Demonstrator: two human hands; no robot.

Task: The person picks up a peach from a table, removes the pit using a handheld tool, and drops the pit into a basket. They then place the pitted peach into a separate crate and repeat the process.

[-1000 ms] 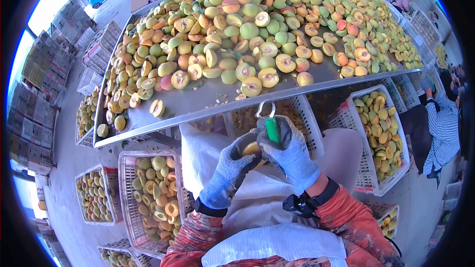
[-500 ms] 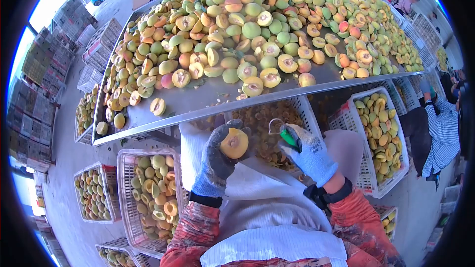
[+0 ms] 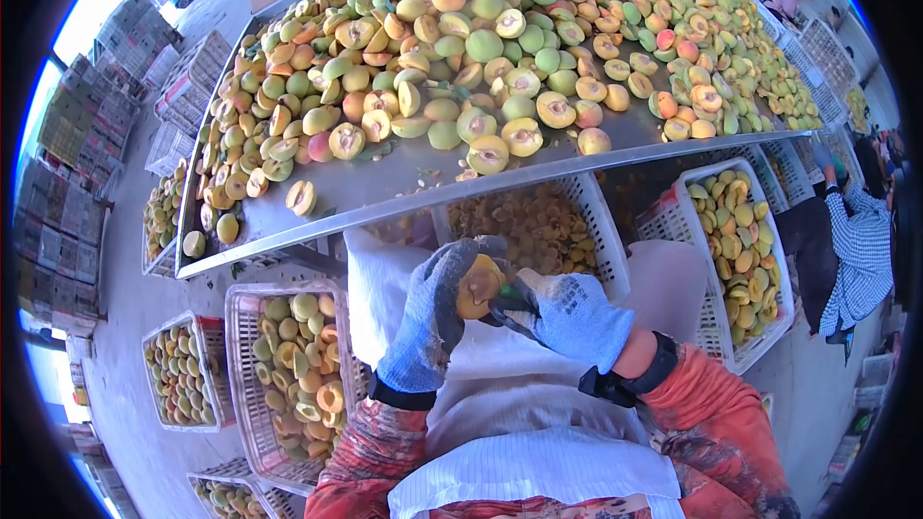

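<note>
Left hand [image 3: 433, 322], in a grey-blue knitted work glove: fingers curled and clamped around a yellow-orange halved peach [image 3: 477, 286], held in the air below the near edge of the long stainless-steel sorting table [image 3: 385, 194].

Right hand [image 3: 567, 315], in a matching glove: closed around a small green-handled pitting tool [image 3: 508, 304], the tool's tip pressed against the held peach half; most of the handle is hidden in the palm.

Table top: a heap of green, yellow and red-blushed peaches and peach halves [image 3: 481, 48] covering most of the surface; a bare strip along the near edge; a single cut half [image 3: 301, 197] lying apart near the near-left corner.

Under the near edge: a white plastic slatted crate of dark orange pits and scraps [image 3: 538, 226], directly beyond the hands. Right of it, a white crate of halved peaches [image 3: 740, 250]. Left of the person's lap, another white crate of halves [image 3: 298, 365].

Far right: another person in a blue checked shirt [image 3: 860, 255].
</note>
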